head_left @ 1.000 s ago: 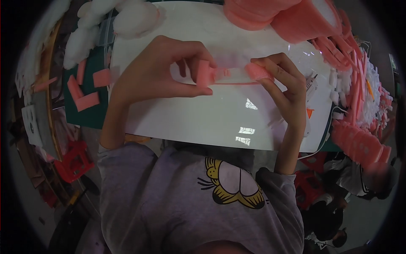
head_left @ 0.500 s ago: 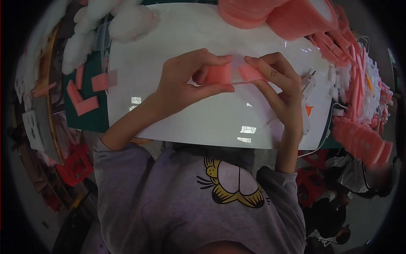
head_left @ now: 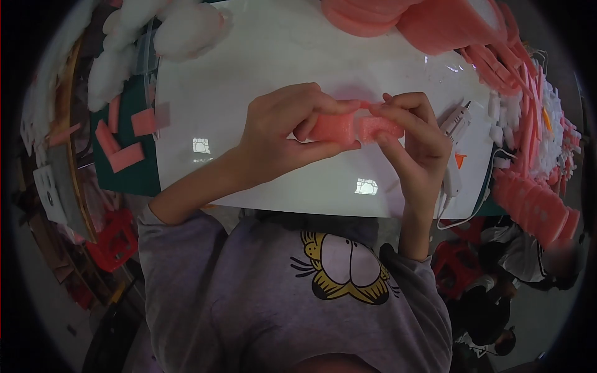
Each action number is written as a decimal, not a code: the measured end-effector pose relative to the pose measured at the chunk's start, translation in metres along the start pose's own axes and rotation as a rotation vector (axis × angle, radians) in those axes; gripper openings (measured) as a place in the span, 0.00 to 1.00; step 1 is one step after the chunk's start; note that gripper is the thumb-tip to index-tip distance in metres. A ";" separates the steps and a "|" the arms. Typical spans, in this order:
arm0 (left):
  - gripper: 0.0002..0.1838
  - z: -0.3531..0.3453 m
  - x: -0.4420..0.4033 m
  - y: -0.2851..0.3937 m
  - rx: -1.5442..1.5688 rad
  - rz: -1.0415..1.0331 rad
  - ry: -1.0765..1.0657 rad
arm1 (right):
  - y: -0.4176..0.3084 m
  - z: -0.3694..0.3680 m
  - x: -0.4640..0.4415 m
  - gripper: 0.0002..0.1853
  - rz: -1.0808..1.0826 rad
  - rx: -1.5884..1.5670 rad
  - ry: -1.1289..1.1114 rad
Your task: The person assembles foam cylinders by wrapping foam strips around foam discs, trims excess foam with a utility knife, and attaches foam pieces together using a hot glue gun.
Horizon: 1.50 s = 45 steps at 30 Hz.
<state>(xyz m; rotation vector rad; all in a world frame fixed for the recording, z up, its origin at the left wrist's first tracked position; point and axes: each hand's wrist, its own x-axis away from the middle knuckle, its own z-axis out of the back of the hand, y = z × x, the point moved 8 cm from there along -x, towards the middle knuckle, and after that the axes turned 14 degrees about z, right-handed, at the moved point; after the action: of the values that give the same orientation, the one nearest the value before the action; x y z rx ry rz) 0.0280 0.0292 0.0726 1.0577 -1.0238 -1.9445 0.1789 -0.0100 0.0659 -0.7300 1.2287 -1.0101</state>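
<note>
Over the white tabletop (head_left: 261,180), my left hand (head_left: 280,127) grips a pink foam piece (head_left: 334,128) between its thumb and fingers. Close on its right, my right hand (head_left: 418,133) pinches a second pink foam piece (head_left: 373,127). A narrow gap shows between the facing ends of the two pieces, and a bit of pink shows at the fingertips above it. Whether the pieces are joined there is hidden by my fingers.
A white glue gun (head_left: 456,124) with an orange part and a cable lies right of my right hand. Pink foam strips (head_left: 127,156) rest on a green mat (head_left: 137,177) at left. White fluffy bundles (head_left: 189,31) and large pink rolls (head_left: 444,25) stand behind. People (head_left: 485,317) are at lower right.
The two foam pieces have come closer together. My left hand has moved right and a little nearer to me, still gripping its piece. My right hand has shifted slightly and keeps its pinch.
</note>
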 end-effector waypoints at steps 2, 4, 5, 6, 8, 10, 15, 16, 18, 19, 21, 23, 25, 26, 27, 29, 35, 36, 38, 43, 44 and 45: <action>0.22 -0.002 0.000 0.002 -0.018 -0.012 -0.019 | 0.000 0.001 0.003 0.14 -0.012 0.003 0.019; 0.21 -0.004 0.001 0.005 -0.043 -0.027 -0.045 | 0.000 0.002 0.005 0.14 -0.021 0.007 0.031; 0.21 -0.004 0.002 0.006 -0.042 -0.027 -0.045 | 0.000 0.002 0.006 0.14 -0.022 0.007 0.031; 0.21 -0.007 0.003 0.009 -0.074 -0.044 -0.077 | 0.000 0.002 0.007 0.14 -0.025 0.004 0.034; 0.21 -0.010 0.005 0.010 -0.104 -0.059 -0.109 | 0.000 0.002 0.009 0.14 -0.031 0.001 0.034; 0.22 -0.011 0.006 0.012 -0.105 -0.082 -0.122 | -0.001 0.002 0.009 0.14 0.012 0.003 0.028; 0.21 -0.013 0.007 0.012 -0.107 -0.081 -0.173 | -0.003 0.001 0.012 0.13 0.017 0.019 0.039; 0.21 -0.014 0.007 0.013 -0.101 -0.091 -0.190 | -0.005 0.000 0.012 0.13 0.025 0.029 0.041; 0.22 -0.014 0.008 0.011 -0.088 -0.089 -0.201 | -0.007 -0.002 0.012 0.13 0.036 0.050 0.034; 0.22 -0.015 0.009 0.011 -0.076 -0.088 -0.213 | -0.009 -0.003 0.012 0.12 0.048 0.071 0.030; 0.23 -0.014 0.008 0.011 -0.064 -0.097 -0.218 | -0.008 -0.003 0.013 0.13 0.054 0.063 0.027; 0.24 -0.013 0.008 0.010 -0.055 -0.104 -0.221 | -0.006 -0.004 0.012 0.13 0.061 0.052 0.022; 0.26 -0.010 0.006 0.006 0.008 -0.073 -0.178 | -0.002 -0.001 0.010 0.13 0.046 -0.018 0.047; 0.26 -0.009 0.004 0.005 0.005 -0.075 -0.174 | 0.001 0.002 0.009 0.13 0.050 -0.020 0.045; 0.26 -0.006 0.003 0.005 -0.022 -0.091 -0.134 | 0.003 0.003 0.010 0.13 0.059 -0.058 0.035; 0.27 -0.001 0.000 0.003 -0.054 -0.108 -0.092 | 0.008 0.005 0.012 0.14 0.072 -0.101 0.024; 0.22 0.010 -0.015 -0.019 -0.095 0.056 -0.036 | -0.001 0.021 0.029 0.15 0.091 -0.102 0.101; 0.21 0.008 -0.016 -0.020 -0.119 0.066 -0.055 | -0.008 0.018 0.031 0.16 0.146 -0.008 0.053; 0.19 0.001 -0.017 -0.024 -0.139 0.075 -0.081 | -0.016 0.009 0.034 0.19 0.238 0.138 -0.052; 0.19 -0.021 -0.011 -0.040 0.310 0.276 -0.320 | -0.015 -0.009 0.040 0.20 0.221 0.101 -0.122; 0.19 -0.022 -0.010 -0.041 0.310 0.275 -0.321 | -0.015 -0.012 0.041 0.20 0.219 0.131 -0.116; 0.20 -0.024 -0.009 -0.041 0.315 0.249 -0.340 | -0.015 -0.013 0.041 0.22 0.217 0.161 -0.109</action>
<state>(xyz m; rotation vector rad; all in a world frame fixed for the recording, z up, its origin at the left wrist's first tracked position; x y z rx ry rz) 0.0447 0.0479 0.0317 0.7257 -1.6100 -1.8297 0.1642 -0.0528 0.0594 -0.5076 1.0920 -0.8673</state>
